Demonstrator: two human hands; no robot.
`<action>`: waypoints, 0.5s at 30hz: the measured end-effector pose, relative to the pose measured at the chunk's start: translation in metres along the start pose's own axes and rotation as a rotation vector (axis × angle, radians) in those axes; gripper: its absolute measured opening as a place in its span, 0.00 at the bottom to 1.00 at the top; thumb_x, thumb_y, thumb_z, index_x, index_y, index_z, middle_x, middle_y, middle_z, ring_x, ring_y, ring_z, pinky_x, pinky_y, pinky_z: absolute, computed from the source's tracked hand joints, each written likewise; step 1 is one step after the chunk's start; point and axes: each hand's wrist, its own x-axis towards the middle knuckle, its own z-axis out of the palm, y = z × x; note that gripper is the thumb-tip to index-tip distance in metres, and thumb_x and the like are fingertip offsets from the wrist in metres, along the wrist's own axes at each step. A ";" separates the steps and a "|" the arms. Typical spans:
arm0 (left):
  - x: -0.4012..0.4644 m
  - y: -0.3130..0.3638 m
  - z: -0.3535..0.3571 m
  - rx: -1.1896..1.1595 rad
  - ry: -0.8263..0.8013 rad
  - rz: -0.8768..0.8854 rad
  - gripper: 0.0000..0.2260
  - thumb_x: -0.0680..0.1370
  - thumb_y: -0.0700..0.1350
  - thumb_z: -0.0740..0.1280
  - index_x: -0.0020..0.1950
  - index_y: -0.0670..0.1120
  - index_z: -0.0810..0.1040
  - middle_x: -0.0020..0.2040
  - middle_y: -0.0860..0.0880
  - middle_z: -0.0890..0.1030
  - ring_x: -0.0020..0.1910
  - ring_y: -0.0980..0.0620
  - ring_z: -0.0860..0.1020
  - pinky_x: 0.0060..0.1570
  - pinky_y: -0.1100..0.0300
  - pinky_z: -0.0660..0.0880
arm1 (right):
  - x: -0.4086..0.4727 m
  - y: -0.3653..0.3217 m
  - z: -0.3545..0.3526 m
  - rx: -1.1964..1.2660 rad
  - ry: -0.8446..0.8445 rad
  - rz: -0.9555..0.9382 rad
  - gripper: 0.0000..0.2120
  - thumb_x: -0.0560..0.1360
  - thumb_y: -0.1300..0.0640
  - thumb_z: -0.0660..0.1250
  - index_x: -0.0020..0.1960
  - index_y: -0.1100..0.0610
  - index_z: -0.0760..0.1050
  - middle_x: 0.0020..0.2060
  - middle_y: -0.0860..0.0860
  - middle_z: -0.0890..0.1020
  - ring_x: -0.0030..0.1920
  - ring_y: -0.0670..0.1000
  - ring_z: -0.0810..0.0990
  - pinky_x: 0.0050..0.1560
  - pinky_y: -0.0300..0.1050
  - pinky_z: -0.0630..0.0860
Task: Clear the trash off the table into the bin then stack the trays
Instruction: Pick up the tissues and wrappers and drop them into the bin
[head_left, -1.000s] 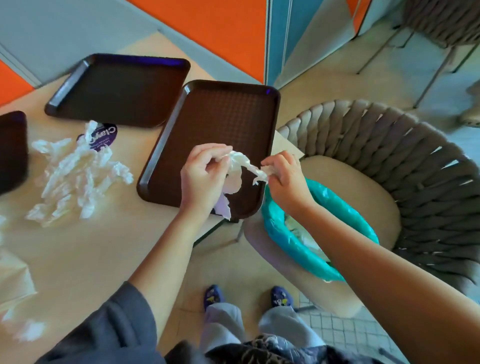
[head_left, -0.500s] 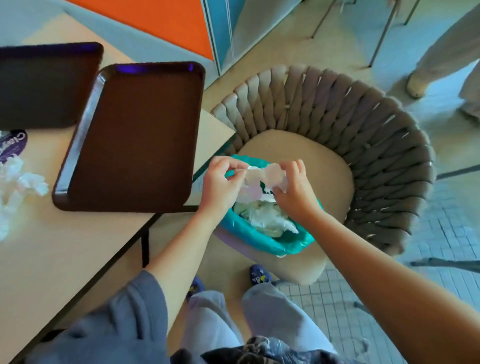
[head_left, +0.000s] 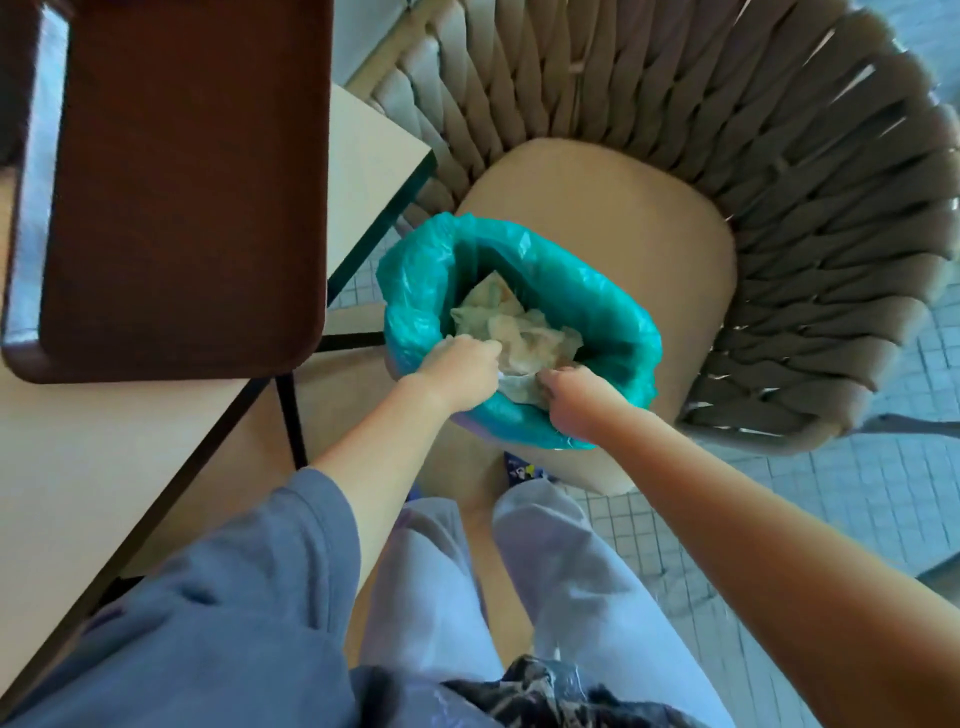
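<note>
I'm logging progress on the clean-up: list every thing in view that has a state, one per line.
bin: on the chair seat, teal liner folded over its rim, crumpled paper inside
tissue: held between both hands, low inside the bin mouth
left hand: curled, gripping the tissue
right hand: curled, gripping the tissue
tray: flat on the table, nothing on it
chair: upright, carrying the bin

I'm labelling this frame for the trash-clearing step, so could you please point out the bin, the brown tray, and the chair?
bin (head_left: 597, 291): head view, on the teal liner's inner wall.
brown tray (head_left: 187, 182): head view, on its flat bottom.
chair (head_left: 623, 208): head view, on the bare tan seat cushion.
</note>
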 end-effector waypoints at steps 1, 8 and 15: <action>-0.001 0.002 -0.003 0.003 -0.016 -0.019 0.12 0.80 0.43 0.53 0.58 0.41 0.72 0.58 0.40 0.75 0.57 0.40 0.71 0.56 0.49 0.68 | 0.000 -0.003 -0.003 -0.014 -0.023 0.018 0.16 0.73 0.64 0.58 0.60 0.61 0.72 0.55 0.60 0.77 0.57 0.60 0.74 0.55 0.47 0.72; -0.030 0.005 -0.037 -0.176 0.319 0.042 0.17 0.81 0.47 0.56 0.70 0.45 0.67 0.69 0.47 0.69 0.69 0.49 0.63 0.68 0.51 0.61 | 0.003 -0.027 -0.037 -0.025 0.389 -0.044 0.13 0.72 0.66 0.58 0.56 0.62 0.73 0.54 0.59 0.71 0.54 0.61 0.70 0.47 0.53 0.73; -0.078 -0.016 -0.071 -0.140 0.705 0.082 0.16 0.77 0.40 0.63 0.65 0.42 0.73 0.65 0.43 0.73 0.66 0.44 0.68 0.67 0.53 0.62 | 0.004 -0.095 -0.081 -0.038 0.598 -0.282 0.16 0.74 0.64 0.59 0.60 0.62 0.74 0.57 0.61 0.75 0.57 0.63 0.73 0.54 0.56 0.71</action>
